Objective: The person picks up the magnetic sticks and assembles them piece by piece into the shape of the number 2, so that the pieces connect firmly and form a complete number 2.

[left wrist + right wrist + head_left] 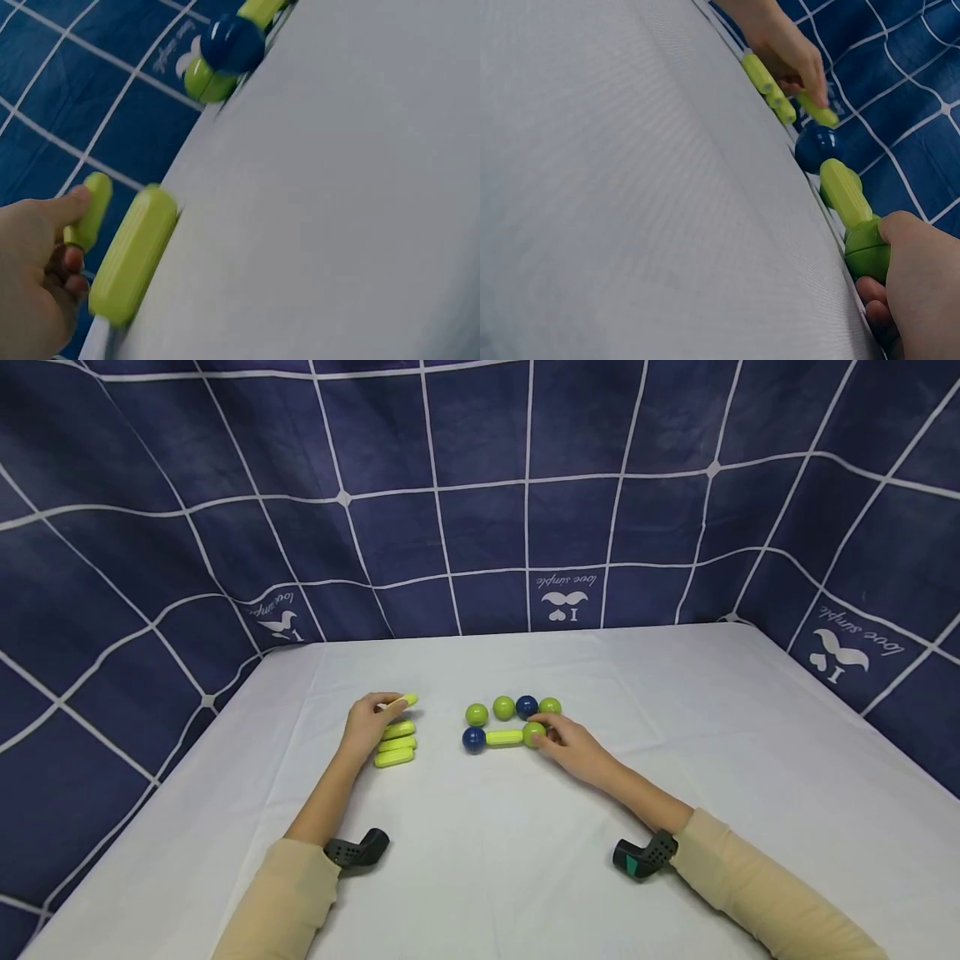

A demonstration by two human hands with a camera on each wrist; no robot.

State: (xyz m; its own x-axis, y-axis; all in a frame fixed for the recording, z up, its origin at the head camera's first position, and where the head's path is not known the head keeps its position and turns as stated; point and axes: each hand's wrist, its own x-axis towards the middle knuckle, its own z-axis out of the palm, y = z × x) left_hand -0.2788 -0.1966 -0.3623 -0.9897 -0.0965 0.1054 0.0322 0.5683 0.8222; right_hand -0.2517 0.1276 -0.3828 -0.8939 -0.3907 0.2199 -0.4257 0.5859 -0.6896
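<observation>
My left hand (367,724) pinches a yellow-green rod (408,699) between thumb and fingers; in the left wrist view this rod (93,210) is tilted above the table. Below that hand lie three similar rods (393,758), side by side. My right hand (576,747) grips a green ball (534,734) at the right end of another yellow-green rod (505,737). A blue ball (474,740) sits at that rod's left end, so the three form a dumbbell shape. The right wrist view shows thumb and fingers around the green ball (866,251).
Behind the dumbbell shape stand loose balls: a green one (477,714), a second green one (503,707), a blue one (527,707) and another green one (550,705) near the right fingers. A white cloth covers the table (480,860). Dark blue checked curtains (480,527) hang behind.
</observation>
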